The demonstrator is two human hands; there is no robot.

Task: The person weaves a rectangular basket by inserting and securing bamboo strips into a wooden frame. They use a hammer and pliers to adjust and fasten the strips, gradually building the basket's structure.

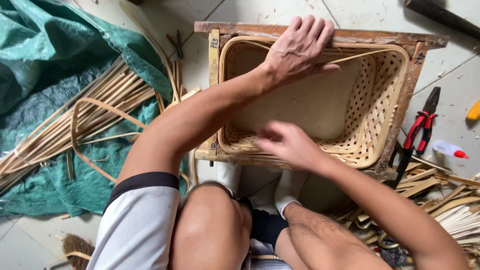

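A rectangular woven bamboo basket (380, 95) sits inside a wooden frame (400, 40) on the tiled floor between my feet. My left hand (299, 49) lies flat over the basket's far rim, pressing a thin bamboo strip (360, 55) that runs along that rim to the right. My right hand (285, 144) hovers over the near rim, blurred, fingers partly curled; I cannot tell whether it holds anything.
A bundle of bamboo strips (75, 115) lies on a green tarp (45, 55) at the left. Red-handled pliers (420, 127), a small glue bottle (447, 149) and bamboo offcuts (440, 192) lie at the right. A dark handle (442, 16) crosses the top right corner.
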